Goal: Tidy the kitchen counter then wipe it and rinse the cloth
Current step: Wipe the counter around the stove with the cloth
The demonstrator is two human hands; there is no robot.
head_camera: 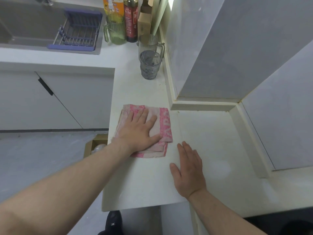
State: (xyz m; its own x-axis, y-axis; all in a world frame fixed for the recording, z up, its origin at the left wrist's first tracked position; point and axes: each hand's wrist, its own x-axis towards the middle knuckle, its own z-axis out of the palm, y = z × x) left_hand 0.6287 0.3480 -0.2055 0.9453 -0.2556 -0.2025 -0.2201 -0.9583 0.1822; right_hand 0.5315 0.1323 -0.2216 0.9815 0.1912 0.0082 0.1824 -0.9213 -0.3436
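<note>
Mid-wipe: left hand [138, 131], fingers flat and spread, presses folded cloth [165, 126] on desk [211, 150]. Right hand [189, 170] flat, holding nothing. Bottles lined up by sink [25, 22]; rinse not done.

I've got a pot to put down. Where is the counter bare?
Bare: the wide patch right of the right hand, up to the wall trim, and the strip between the pink cloth under the left hand and the grey glass. Crowded: the far corner, with jugs and bottles beside the sink.
</note>
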